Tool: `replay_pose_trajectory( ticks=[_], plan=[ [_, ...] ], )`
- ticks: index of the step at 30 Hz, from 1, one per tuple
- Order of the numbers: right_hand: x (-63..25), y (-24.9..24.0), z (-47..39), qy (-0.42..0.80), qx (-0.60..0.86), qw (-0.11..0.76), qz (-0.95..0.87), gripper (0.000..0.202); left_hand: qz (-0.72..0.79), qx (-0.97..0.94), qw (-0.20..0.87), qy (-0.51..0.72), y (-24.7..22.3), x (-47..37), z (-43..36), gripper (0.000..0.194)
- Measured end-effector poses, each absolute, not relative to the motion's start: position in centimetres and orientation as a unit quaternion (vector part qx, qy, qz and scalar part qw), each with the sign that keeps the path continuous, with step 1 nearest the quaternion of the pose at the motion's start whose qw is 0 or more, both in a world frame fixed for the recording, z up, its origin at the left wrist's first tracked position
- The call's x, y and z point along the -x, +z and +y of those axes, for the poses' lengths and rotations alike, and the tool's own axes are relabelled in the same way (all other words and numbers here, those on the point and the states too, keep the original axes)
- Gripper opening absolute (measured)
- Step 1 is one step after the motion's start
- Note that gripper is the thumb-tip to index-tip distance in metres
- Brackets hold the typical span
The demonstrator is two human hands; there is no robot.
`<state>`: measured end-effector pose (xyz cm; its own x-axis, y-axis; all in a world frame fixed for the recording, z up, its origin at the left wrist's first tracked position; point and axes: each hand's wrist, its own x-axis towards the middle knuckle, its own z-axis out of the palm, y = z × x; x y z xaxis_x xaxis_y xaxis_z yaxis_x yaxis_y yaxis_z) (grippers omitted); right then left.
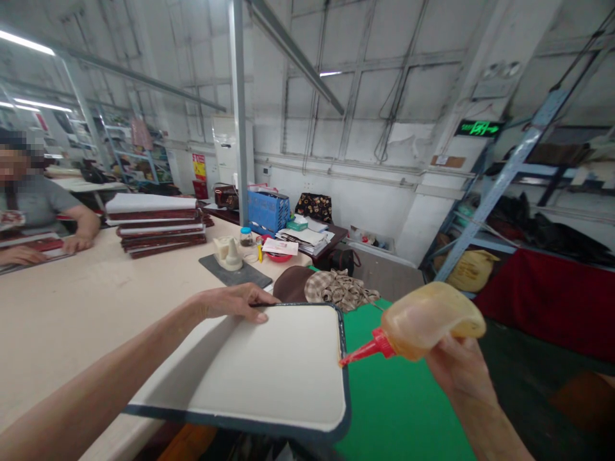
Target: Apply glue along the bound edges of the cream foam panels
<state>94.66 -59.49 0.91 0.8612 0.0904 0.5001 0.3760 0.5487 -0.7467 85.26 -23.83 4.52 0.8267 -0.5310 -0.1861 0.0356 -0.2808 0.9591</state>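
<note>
My left hand [235, 302] grips the far edge of a white panel with a dark blue border [269, 371], thumb on top and fingers beneath. The panel lies tilted in front of me and has rounded corners. In my right hand [459, 365] is a squeeze bottle [427, 317] of yellowish glue-like liquid, tipped on its side. Its red nozzle points left and meets the panel's right edge, inside the dark border. A thin yellowish line runs along that edge above the tip.
Green sheet [398, 397] lies right of the panel. Beyond are a checked cloth [336, 288], a grey slab [250, 275] with cream-coloured containers, a blue crate [269, 211] and stacked dark red panels [161, 227]. A co-worker [43, 205] sits at the table's left side.
</note>
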Motion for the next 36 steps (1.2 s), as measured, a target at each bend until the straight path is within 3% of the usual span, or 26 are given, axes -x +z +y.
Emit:
replay_pose_trajectory(
  ticks=[26,36],
  plan=[
    [-93.1,0.3,-59.9,-0.135,0.496,0.836,-0.190,0.035,-0.094,-0.730,0.647,-0.199,2.5,-85.0,-22.7,0.049],
    [-91.3,-1.7,-58.6,-0.240,0.479,0.834,-0.134,0.033,-0.066,-0.667,0.725,-0.160,-0.3,-84.8,-22.1,0.050]
  ],
)
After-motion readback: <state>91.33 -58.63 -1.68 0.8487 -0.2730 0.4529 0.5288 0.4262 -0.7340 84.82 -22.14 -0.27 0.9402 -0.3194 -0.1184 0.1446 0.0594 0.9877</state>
